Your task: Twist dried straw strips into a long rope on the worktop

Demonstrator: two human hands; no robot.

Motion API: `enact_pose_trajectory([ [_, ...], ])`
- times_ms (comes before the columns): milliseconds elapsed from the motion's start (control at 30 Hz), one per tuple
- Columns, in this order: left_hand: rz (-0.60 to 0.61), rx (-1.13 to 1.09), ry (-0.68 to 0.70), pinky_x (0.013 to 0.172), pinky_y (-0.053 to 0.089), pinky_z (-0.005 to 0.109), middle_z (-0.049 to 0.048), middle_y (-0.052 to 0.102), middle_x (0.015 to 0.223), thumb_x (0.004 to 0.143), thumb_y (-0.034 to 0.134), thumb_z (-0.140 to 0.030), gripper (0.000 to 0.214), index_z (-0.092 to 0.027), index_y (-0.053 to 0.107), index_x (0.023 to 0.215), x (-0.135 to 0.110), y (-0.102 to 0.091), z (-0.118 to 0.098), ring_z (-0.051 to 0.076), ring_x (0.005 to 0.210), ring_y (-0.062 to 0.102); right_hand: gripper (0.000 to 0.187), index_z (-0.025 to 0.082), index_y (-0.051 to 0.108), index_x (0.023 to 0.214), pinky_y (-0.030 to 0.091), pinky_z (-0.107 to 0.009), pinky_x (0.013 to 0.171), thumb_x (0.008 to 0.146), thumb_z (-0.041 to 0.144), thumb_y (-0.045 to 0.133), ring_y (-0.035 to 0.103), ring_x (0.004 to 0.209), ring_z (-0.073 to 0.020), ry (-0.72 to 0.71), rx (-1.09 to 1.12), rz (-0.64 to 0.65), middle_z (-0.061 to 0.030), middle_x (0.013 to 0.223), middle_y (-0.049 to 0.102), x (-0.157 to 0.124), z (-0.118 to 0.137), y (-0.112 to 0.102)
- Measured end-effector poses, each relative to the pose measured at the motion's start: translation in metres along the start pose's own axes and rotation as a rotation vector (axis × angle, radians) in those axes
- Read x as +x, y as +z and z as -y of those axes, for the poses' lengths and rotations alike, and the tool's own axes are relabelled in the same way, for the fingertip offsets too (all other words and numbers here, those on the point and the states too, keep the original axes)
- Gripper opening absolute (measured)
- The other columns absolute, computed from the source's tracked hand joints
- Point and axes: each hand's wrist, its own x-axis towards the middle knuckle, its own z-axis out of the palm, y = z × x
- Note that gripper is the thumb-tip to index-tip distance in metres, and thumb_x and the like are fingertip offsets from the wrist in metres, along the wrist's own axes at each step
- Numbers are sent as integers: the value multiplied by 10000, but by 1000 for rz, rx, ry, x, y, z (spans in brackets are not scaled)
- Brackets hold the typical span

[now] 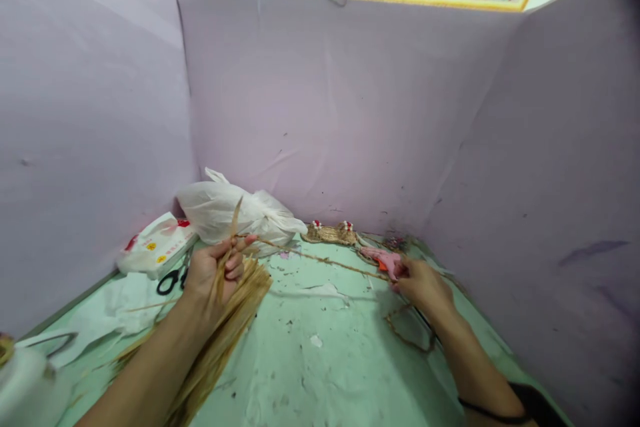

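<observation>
My left hand (213,273) is closed on a dry straw strand, whose flat tip sticks up above the fingers. From there a thin twisted straw cord (320,259) stretches across to my right hand (425,290), which pinches it. The cord's slack end curls in a loop (407,343) below the right hand. A pink cloth (383,259) with an orange patch lies against my right fingertips; whether they grip it too I cannot tell. Under my left forearm a bundle of dry straw (240,310) rests on the green tabletop (320,373).
A white plastic bag (240,213), a tissue pack (160,247) and black-handled scissors (170,280) stand at the back left. A woven straw piece with red and white beads (327,233) lies by the back panel (325,107). A white container (30,380) is at the near left.
</observation>
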Motion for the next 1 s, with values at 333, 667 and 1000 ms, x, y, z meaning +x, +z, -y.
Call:
enact_pose_trajectory([
  [333, 668, 331, -191, 416, 356, 165, 127, 653, 799, 675, 604, -206, 122, -117, 529, 713, -14, -1, 11, 80, 464, 508, 294, 103, 602, 935, 366, -349, 736, 696, 163, 442, 512, 937, -284, -22, 30, -274, -170, 952, 596, -8, 23, -14],
  [667, 519, 250, -161, 639, 477, 260, 140, 621, 996, 641, 626, -172, 110, -124, 539, 690, -22, 9, 3, 206, 813, 609, 154, 156, 516, 775, 420, -232, 595, 735, 304, 526, 545, 606, -113, -412, 1097, 599, -14, 641, 600, -68, 108, 32],
  [1000, 626, 734, 153, 834, 405, 363, 109, 596, 1024, 685, 526, -230, 86, -152, 548, 657, -31, 14, 13, 254, 1023, 506, 204, 142, 567, 673, 311, -186, 339, 616, 334, 602, 421, 419, -85, -48, 1182, 417, 33, 470, 468, -60, 110, 40],
])
